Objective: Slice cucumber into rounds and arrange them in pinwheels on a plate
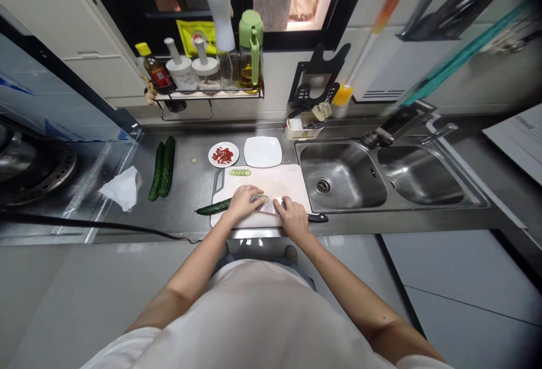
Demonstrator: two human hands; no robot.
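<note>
My left hand (244, 203) is closed over the white cutting board (292, 179), its thumb and fingertips at a small cucumber slice (265, 199). The partly cut cucumber (214, 207) reaches out to the left from beneath this hand. My right hand (293, 218) has its fingers bent together on the knife, whose blade (269, 207) lies between my hands; its black handle (317, 218) sticks out on the right. A row of overlapping cucumber slices (240, 172) lies at the board's upper left.
Behind the board stand a plate of chopped red pieces (222, 155) and a white plate (262, 152). Two cucumbers (162, 168) and a crumpled tissue (123, 187) lie left. A double sink (342, 174) is right; a condiment shelf (207, 96) hangs behind.
</note>
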